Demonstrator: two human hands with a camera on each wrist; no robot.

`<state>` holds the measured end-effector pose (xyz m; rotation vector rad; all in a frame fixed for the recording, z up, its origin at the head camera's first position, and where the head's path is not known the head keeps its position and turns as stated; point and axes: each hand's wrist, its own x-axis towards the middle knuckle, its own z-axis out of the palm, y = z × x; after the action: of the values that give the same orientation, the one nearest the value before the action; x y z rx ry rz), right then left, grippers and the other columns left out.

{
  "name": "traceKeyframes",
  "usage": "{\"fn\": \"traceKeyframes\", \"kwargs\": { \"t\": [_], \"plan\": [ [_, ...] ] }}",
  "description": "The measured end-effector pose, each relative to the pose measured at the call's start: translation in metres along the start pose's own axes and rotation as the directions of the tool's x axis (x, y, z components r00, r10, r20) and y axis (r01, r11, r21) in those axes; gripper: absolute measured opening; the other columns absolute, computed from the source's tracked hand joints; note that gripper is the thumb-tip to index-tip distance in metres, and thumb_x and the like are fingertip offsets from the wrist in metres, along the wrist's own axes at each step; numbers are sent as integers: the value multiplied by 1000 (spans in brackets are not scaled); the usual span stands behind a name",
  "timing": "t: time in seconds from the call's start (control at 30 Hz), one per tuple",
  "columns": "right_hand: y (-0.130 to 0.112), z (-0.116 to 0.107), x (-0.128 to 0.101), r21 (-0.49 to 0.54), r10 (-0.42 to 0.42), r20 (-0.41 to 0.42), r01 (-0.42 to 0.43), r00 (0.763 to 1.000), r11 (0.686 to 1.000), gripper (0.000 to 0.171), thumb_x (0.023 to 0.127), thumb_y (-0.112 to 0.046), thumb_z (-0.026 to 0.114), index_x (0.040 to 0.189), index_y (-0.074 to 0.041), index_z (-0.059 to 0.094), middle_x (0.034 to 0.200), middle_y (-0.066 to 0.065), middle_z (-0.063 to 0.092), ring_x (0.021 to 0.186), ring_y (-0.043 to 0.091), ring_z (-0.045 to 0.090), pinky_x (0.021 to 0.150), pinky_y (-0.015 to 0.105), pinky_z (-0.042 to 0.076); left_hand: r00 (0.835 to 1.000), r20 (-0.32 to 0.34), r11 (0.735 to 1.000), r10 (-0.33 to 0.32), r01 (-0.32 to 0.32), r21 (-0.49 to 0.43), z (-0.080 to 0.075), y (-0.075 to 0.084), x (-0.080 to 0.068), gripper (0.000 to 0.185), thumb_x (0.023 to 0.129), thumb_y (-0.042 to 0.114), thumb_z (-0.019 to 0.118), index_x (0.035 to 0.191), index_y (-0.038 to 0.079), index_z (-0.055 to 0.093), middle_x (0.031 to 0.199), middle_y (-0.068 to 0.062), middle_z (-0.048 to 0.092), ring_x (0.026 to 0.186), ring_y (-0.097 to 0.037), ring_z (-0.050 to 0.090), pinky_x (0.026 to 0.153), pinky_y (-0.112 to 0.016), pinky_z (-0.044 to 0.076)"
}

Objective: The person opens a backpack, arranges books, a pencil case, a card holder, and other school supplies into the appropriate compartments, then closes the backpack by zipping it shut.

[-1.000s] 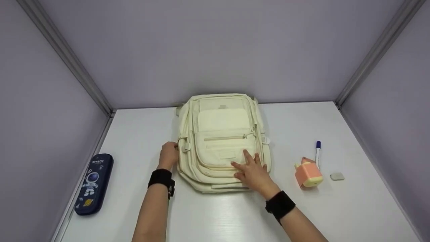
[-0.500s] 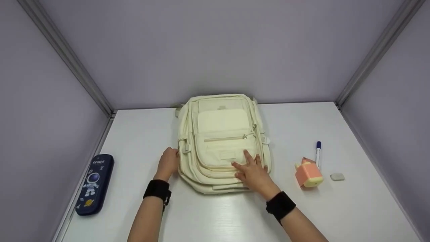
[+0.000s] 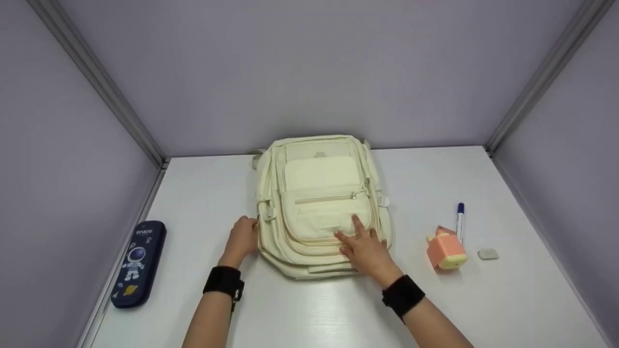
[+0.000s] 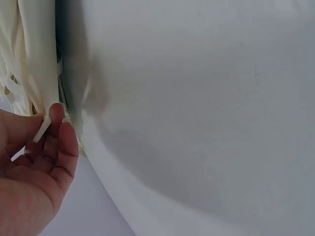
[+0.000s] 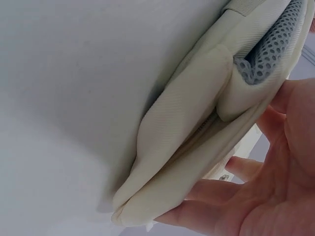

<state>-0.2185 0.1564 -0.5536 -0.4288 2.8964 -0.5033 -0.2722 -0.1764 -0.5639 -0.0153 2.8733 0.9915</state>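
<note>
Backpack point(image 3: 321, 203) is lying flat on the desk point(image 3: 309, 309); the right hand point(image 3: 366, 249) is pressing its front pocket with straight fingers while the left hand's point(image 3: 242, 238) fingers are pinching a zipper pull point(image 4: 42, 130) at its side, best drawn steadily along the seam.

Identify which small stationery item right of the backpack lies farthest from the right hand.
The small grey eraser, outermost on the white table, beyond the orange-and-yellow sharpener and blue-capped pen, farthest from the right hand.

The backpack point(image 3: 319, 203) occupies the table's point(image 3: 309, 309) centre. A case point(image 3: 138, 263) lies along the left edge; a sharpener point(image 3: 445, 251), pen point(image 3: 460, 221) and eraser point(image 3: 487, 253) lie near the right edge.
</note>
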Motion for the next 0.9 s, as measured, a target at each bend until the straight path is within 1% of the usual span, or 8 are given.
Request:
{"fn": "traceKeyframes", "kwargs": {
  "t": [0.17, 0.27, 0.33, 0.47, 0.57, 0.63, 0.77, 0.9],
  "plan": [
    [0, 1, 0, 8, 4, -1, -4, 1000, 1000, 44, 101, -42, 51, 145, -37, 49, 163, 12, 8, 130, 60, 31, 89, 78, 32, 1000, 11, 1000, 7, -7, 29, -5, 3, -8, 28, 99, 0, 51, 122, -10, 63, 97, -18, 59, 90, -30, 60, 80, -44, 50],
    [0, 2, 0, -8, -3, -1, 3, 1000, 1000, 44, 102, -43, 50, 145, -36, 48, 163, 12, 8, 129, 60, 33, 87, 77, 34, 1000, 27, 999, 2, -4, 52, -9, 7, -14, 29, 98, -2, 50, 122, -11, 62, 98, -18, 59, 87, -28, 59, 78, -43, 50],
    [0, 3, 0, -21, -3, -1, 3, 1000, 1000, 44, 102, -43, 48, 145, -36, 48, 163, 11, 8, 129, 60, 33, 87, 77, 35, 999, 35, 997, 10, -13, 71, -11, 11, -18, 26, 97, -3, 51, 117, -10, 65, 94, -16, 59, 82, -25, 57, 74, -41, 50],
    [0, 3, 1, -26, 4, 0, -4, 1000, 1000, 44, 103, -43, 48, 146, -37, 47, 163, 10, 8, 129, 60, 32, 87, 76, 35, 998, 48, 993, 42, -47, 111, -14, 17, -28, 19, 94, -6, 51, 95, -7, 70, 82, -11, 56, 72, -21, 49, 65, -39, 45],
    [-1, 2, 2, -18, 8, 1, -8, 1000, 1000, 44, 103, -42, 48, 146, -37, 46, 163, 11, 8, 129, 61, 32, 86, 77, 35, 996, 68, 990, 53, -61, 124, -17, 20, -36, 18, 93, -7, 50, 89, -6, 68, 82, -12, 56, 71, -22, 48, 64, -39, 44],
    [-2, 1, 3, -13, 15, 7, -14, 1000, 1000, 44, 103, -42, 48, 147, -38, 45, 164, 10, 7, 129, 61, 31, 87, 77, 35, 995, 81, 988, 65, -76, 132, -18, 22, -41, 18, 92, -8, 51, 94, -7, 69, 86, -12, 58, 74, -21, 50, 67, -39, 46],
    [-3, 2, 4, -11, 18, 5, -18, 1000, 1000, 44, 103, -43, 48, 147, -38, 45, 164, 10, 6, 129, 61, 31, 87, 77, 34, 988, 136, 989, 74, -91, 119, -23, 23, -51, 19, 91, -9, 53, 75, -1, 56, 75, -6, 45, 66, -18, 40, 60, -35, 36],
    [-2, 2, 5, -3, 23, 11, -23, 1000, 1000, 44, 103, -43, 46, 147, -39, 44, 164, 9, 5, 130, 61, 30, 88, 77, 33, 981, 167, 989, 98, -115, 94, -27, 24, -58, 30, 91, -11, 53, 69, 7, 43, 70, -1, 34, 61, -16, 31, 57, -33, 26]
  ]
}}
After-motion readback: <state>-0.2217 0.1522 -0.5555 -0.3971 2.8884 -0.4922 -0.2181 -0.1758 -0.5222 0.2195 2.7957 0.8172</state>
